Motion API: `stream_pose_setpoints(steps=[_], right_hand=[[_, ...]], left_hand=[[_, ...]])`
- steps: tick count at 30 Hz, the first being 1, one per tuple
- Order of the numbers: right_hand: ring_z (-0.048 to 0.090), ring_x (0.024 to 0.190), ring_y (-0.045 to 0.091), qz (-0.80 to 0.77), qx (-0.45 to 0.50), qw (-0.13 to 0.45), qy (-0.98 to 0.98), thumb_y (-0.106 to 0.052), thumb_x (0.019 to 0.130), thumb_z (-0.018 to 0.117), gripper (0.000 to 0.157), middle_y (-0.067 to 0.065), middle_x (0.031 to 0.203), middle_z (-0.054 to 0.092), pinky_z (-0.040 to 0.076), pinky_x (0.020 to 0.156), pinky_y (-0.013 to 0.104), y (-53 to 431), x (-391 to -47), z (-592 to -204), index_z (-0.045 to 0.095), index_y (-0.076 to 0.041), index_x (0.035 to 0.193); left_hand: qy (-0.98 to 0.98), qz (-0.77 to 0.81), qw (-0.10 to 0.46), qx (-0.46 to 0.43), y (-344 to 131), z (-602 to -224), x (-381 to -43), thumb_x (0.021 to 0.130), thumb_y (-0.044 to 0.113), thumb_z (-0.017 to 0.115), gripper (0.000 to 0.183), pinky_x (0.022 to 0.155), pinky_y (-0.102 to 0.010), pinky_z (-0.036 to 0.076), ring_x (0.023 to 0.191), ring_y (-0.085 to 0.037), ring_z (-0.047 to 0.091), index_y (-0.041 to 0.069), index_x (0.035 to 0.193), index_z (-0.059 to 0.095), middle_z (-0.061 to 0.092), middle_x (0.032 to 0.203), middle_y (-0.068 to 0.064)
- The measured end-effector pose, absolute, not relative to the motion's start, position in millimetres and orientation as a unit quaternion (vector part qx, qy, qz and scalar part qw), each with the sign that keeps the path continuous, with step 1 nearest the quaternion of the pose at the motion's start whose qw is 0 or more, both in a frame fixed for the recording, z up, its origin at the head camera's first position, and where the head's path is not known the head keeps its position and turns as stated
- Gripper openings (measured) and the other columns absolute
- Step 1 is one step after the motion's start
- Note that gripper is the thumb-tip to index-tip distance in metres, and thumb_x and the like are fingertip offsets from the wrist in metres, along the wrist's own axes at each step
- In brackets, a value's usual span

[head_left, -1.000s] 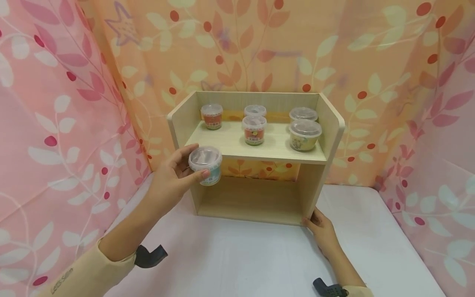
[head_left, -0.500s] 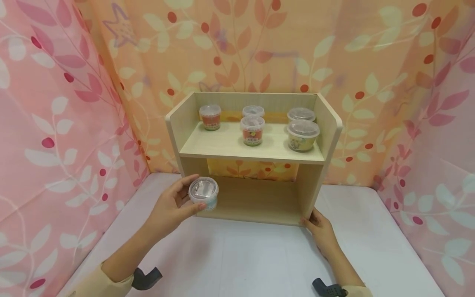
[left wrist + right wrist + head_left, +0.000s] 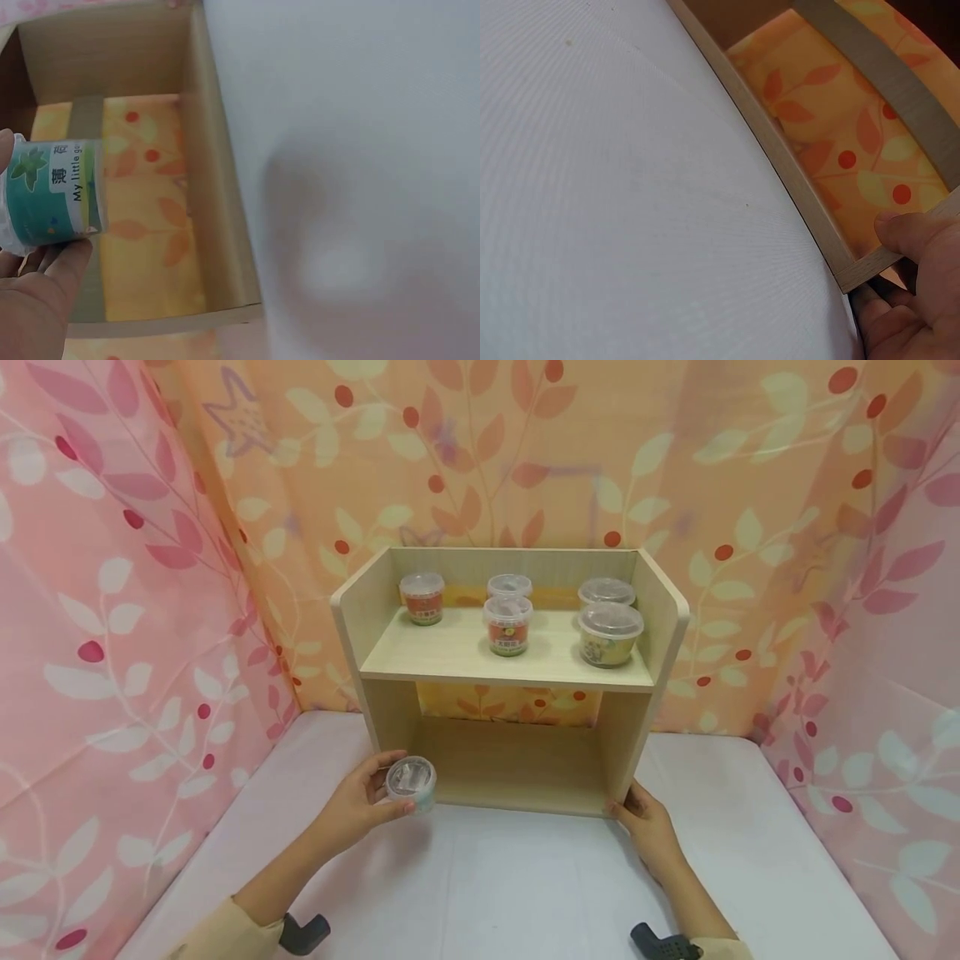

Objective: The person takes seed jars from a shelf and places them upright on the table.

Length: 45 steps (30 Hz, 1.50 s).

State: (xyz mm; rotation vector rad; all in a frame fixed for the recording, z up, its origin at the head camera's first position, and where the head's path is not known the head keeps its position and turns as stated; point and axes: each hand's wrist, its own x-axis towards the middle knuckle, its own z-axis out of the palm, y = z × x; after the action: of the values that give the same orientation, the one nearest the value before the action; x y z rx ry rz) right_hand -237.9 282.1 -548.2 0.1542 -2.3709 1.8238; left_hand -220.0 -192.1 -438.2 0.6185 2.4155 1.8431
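Observation:
My left hand [image 3: 356, 810] grips a small clear-lidded plastic cup [image 3: 412, 781] at the lower left front of a pale wooden two-tier shelf [image 3: 502, 679]. In the left wrist view the cup [image 3: 56, 195] shows a teal label with a green leaf and the words "My little". Fingers and thumb hold it from opposite sides, above the white surface. My right hand [image 3: 651, 831] holds the shelf's lower right front corner; in the right wrist view the thumb lies on the side panel's edge, with the other fingers on its outer side.
On the upper tier stand lidded cups: a red-labelled one [image 3: 423, 599] at left, another [image 3: 508, 627] at centre with one behind, and two wider tubs [image 3: 609, 635] at right. Floral curtains [image 3: 465, 460] surround the white table [image 3: 510, 885].
My left hand has lowered the cup from the upper tier's front edge to the level of the lower tier's front. The right hand stays on the shelf corner.

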Motion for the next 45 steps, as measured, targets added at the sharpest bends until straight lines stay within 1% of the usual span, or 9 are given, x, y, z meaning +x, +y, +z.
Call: stream_pose_setpoints(steps=[3, 5, 12, 15, 20, 23, 28, 35, 45], right_hand=[[0.044, 0.142, 0.039, 0.606, 0.055, 0.073, -0.79, -0.015, 0.099, 0.07, 0.073, 0.024, 0.156, 0.044, 0.044, 0.094, 0.005, 281.3, -237.2, -547.8, 0.032, -0.008, 0.161], [0.044, 0.143, 0.039, 0.605, 0.056, 0.073, -0.791, -0.016, 0.099, 0.07, 0.073, 0.024, 0.156, 0.044, 0.044, 0.094, 0.005, 281.1, -236.7, -547.4, 0.031, -0.008, 0.161], [0.045, 0.141, 0.04, 0.588, 0.055, 0.074, -0.804, -0.012, 0.099, 0.068, 0.072, 0.027, 0.155, 0.044, 0.044, 0.092, 0.004, 282.3, -237.3, -547.7, 0.03, -0.005, 0.16], [0.044, 0.141, 0.042, 0.584, 0.049, 0.071, -0.807, -0.008, 0.1, 0.066, 0.071, 0.028, 0.155, 0.043, 0.043, 0.092, 0.004, 281.8, -237.2, -547.0, 0.029, -0.002, 0.16], [0.045, 0.141, 0.041, 0.585, 0.049, 0.074, -0.806, -0.011, 0.1, 0.068, 0.072, 0.027, 0.154, 0.045, 0.043, 0.092, 0.004, 284.5, -238.4, -550.1, 0.03, -0.005, 0.16], [0.045, 0.142, 0.039, 0.588, 0.051, 0.077, -0.804, -0.015, 0.099, 0.07, 0.073, 0.025, 0.154, 0.046, 0.043, 0.093, 0.004, 284.8, -238.6, -550.4, 0.032, -0.007, 0.16], [0.045, 0.14, 0.042, 0.592, 0.055, 0.081, -0.8, -0.015, 0.098, 0.071, 0.074, 0.027, 0.153, 0.046, 0.045, 0.094, 0.006, 283.9, -238.9, -550.3, 0.033, -0.006, 0.16], [0.047, 0.14, 0.042, 0.583, 0.055, 0.08, -0.807, -0.016, 0.098, 0.071, 0.073, 0.027, 0.152, 0.047, 0.044, 0.093, 0.006, 282.6, -239.0, -551.2, 0.032, -0.007, 0.16], [0.046, 0.14, 0.043, 0.581, 0.052, 0.078, -0.808, -0.015, 0.099, 0.069, 0.073, 0.026, 0.153, 0.047, 0.044, 0.093, 0.005, 283.6, -239.5, -551.5, 0.031, -0.008, 0.161]], left_hand=[[0.779, 0.596, 0.038, 0.192, -195.4, -451.4, -225.6, 0.079, 0.009, 0.089, 0.079, 0.1, -0.02, 0.051, 0.128, -0.035, 0.058, -0.003, 0.145, 0.045, 0.054, 0.14, -0.023], [0.783, 0.591, 0.049, 0.187, -197.8, -460.1, -229.1, 0.079, 0.009, 0.089, 0.079, 0.1, -0.023, 0.053, 0.129, -0.037, 0.058, -0.003, 0.144, 0.046, 0.054, 0.14, -0.024], [0.834, 0.531, 0.041, 0.147, -200.5, -482.2, -239.3, 0.077, 0.018, 0.092, 0.074, 0.103, -0.043, 0.054, 0.126, -0.037, 0.061, 0.003, 0.14, 0.055, 0.059, 0.136, -0.018], [0.846, 0.515, 0.038, 0.134, -199.3, -487.8, -242.7, 0.075, 0.02, 0.093, 0.074, 0.104, -0.048, 0.053, 0.124, -0.036, 0.062, 0.004, 0.138, 0.057, 0.061, 0.134, -0.015], [0.846, 0.514, 0.042, 0.135, -198.2, -494.8, -245.4, 0.077, 0.019, 0.092, 0.073, 0.106, -0.049, 0.051, 0.127, -0.038, 0.06, 0.003, 0.139, 0.056, 0.061, 0.136, -0.017], [0.837, 0.525, 0.05, 0.145, -198.3, -498.7, -246.0, 0.079, 0.016, 0.09, 0.073, 0.105, -0.044, 0.052, 0.129, -0.039, 0.058, -0.002, 0.139, 0.054, 0.058, 0.137, -0.021], [0.825, 0.541, 0.061, 0.154, -197.6, -501.7, -246.9, 0.08, 0.01, 0.088, 0.075, 0.103, -0.039, 0.053, 0.13, -0.041, 0.057, -0.007, 0.141, 0.049, 0.054, 0.14, -0.026], [0.831, 0.532, 0.068, 0.145, -197.4, -501.7, -247.4, 0.081, 0.01, 0.087, 0.075, 0.107, -0.043, 0.05, 0.132, -0.041, 0.055, -0.006, 0.142, 0.047, 0.053, 0.141, -0.025], [0.843, 0.512, 0.055, 0.155, -197.6, -502.5, -247.8, 0.082, 0.012, 0.087, 0.074, 0.11, -0.051, 0.046, 0.133, -0.043, 0.054, -0.005, 0.142, 0.048, 0.055, 0.14, -0.024]])
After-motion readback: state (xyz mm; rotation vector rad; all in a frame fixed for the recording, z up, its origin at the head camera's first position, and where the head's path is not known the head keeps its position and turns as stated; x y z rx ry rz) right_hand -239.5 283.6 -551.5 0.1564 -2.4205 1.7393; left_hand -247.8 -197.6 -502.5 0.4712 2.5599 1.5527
